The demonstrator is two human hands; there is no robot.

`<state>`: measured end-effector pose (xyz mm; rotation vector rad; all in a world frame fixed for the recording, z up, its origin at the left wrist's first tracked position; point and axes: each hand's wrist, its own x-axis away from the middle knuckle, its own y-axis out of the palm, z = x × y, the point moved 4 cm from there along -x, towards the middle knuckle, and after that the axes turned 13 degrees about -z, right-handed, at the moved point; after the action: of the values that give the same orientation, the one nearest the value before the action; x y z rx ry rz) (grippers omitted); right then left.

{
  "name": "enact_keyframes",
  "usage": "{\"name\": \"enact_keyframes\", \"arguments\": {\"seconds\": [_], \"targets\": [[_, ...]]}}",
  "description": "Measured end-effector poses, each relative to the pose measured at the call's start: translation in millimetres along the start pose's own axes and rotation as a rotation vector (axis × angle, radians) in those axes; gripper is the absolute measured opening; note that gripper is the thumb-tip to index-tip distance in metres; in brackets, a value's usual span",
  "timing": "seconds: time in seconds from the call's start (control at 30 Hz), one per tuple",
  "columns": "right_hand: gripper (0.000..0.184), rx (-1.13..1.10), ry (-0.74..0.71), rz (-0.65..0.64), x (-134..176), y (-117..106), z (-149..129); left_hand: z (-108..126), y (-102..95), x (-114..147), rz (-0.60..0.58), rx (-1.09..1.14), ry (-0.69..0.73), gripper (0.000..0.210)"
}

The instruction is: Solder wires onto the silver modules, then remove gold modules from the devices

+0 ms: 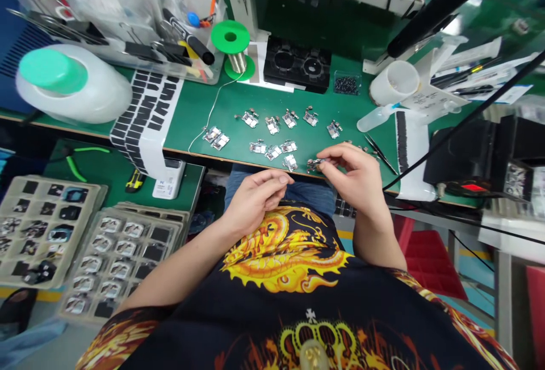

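My right hand (pixel 356 174) is at the table's front edge, thumb and fingertips pinched on a small silvery electronic module (pixel 314 164). To its left, my left hand (pixel 260 197) hovers just off the edge with its fingers curled and thumb pressed down; whatever they hold, if anything, is hidden. Close in front of the two hands lies a single silver module (pixel 290 162), with a cluster of similar modules (pixel 273 152) behind it. More such modules (pixel 250 118) are spread in a loose row farther back. A pair (pixel 216 138) lies to the left, by the solder wire's end.
A green solder spool (pixel 230 38), a black fixture (pixel 297 64) and a small box of dark bits (pixel 346 83) stand at the back. Tweezers (pixel 381 154) and a dropper bottle (pixel 377 118) lie right. A white bottle (pixel 76 83) stands left, above parts trays (pixel 102 211).
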<state>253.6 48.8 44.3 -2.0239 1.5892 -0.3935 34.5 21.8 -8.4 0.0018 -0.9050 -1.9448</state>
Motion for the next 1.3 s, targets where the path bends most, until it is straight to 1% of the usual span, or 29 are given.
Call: {"name": "enact_keyframes", "arguments": {"seconds": [0.1, 0.2, 0.33, 0.6, 0.7, 0.8, 0.9, 1.0, 1.17, 1.3], "targets": [[0.014, -0.064, -0.022, -0.094, -2.6, 8.6, -12.1, 1.5, -1.8, 2.4, 0.049, -0.104, 0.044, 0.024], [0.014, -0.042, -0.078, -0.149, -5.1, 17.5, -21.7, 2.4, -5.7, 3.9, 0.087, -0.215, 0.103, 0.022], [0.015, -0.008, -0.144, -0.184, -8.1, 25.5, -28.8, 1.8, -10.9, 5.6, 0.094, -0.287, 0.127, 0.017], [0.012, 0.043, -0.167, -0.210, -6.2, 33.1, -35.8, 2.4, -17.2, 5.1, 0.137, -0.351, 0.128, 0.016], [0.012, 0.038, -0.188, -0.199, -2.9, 38.5, -36.1, 2.1, -18.8, 4.3, 0.168, -0.367, 0.140, 0.014], [0.013, 0.046, -0.206, -0.179, 0.8, 44.8, -36.0, 3.5, -19.6, 5.9, 0.228, -0.375, 0.179, 0.012], [0.013, 0.055, -0.225, -0.117, 3.0, 47.7, -37.2, 7.5, -19.0, 8.8, 0.275, -0.415, 0.232, 0.012], [0.013, 0.050, -0.232, -0.072, 2.3, 48.0, -38.6, 9.8, -18.4, 10.2, 0.270, -0.422, 0.244, 0.012], [0.012, 0.034, -0.197, -0.060, -0.7, 47.7, -38.7, 8.1, -20.3, 9.2, 0.221, -0.362, 0.220, 0.014], [0.012, 0.029, -0.217, -0.051, -1.0, 47.7, -39.6, 7.8, -22.0, 8.6, 0.216, -0.352, 0.220, 0.012]]}}
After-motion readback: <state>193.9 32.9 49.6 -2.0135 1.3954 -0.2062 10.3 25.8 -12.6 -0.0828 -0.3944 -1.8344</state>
